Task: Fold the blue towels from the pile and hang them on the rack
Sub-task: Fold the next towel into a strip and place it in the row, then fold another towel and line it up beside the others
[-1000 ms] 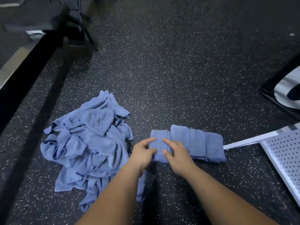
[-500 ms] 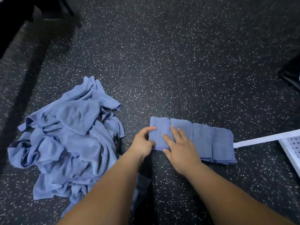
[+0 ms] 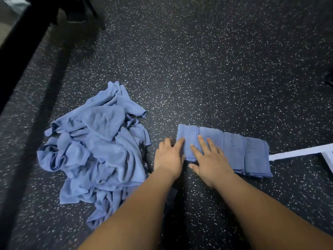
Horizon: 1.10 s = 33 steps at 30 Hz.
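Fingers (image 3: 202, 144) of both hands are lying straight, gripping nothing: the right hand (image 3: 210, 163) is pressing the row of folded blue cloth towels (image 3: 252, 156), and the left hand (image 3: 168, 157) is touching its end.

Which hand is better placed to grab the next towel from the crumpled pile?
Probably the left hand: it rests at the left end of the folded towels, nearest the crumpled pile. The right hand lies flat on the folded towels, farther from the pile.
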### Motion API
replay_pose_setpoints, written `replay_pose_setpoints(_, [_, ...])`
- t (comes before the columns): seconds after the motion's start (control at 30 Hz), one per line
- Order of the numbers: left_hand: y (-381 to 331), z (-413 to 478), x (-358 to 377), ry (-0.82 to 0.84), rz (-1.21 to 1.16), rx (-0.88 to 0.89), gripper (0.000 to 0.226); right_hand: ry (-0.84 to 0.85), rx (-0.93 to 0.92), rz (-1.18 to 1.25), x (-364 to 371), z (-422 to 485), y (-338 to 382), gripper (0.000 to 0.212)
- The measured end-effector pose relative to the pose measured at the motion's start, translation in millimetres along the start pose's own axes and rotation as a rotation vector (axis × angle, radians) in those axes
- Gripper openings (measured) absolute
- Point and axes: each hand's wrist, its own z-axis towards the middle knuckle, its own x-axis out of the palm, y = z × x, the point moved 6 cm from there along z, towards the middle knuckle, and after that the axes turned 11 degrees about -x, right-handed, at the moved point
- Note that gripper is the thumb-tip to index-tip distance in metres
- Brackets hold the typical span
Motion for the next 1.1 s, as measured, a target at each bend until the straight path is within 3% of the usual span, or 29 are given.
replay_pose_setpoints(0.1, [17.1,-37.3,-3.8,-0.047,0.106,0.000,0.047,-0.002,-0.011,-0.009,-10.1,-9.7,2.2,0.072])
replay_pose_setpoints(0.33, [74.9,-110.8,31.4,0.188,0.488,0.052,0.045,0.000,0.000,0.050,-19.8,-36.8,36.6,0.066])
replay_pose_setpoints(0.6, [84.8,-122.4,15.5,0.137,0.725,0.207,0.030,0.091,-0.054,0.076,-10.9,-58.4,58.0,0.067])
replay_pose_setpoints(0.73, [88.5,-110.3,-58.0,-0.003,0.747,0.183,0.030,0.116,-0.042,0.090,-40.6,-61.7,58.5,0.067])
replay_pose_setpoints(1.1, [164.5,-159.4,-332.2,-0.570,0.509,-0.220,0.019,-0.024,-0.053,-0.114,-192.0,-125.0,74.2,0.063])
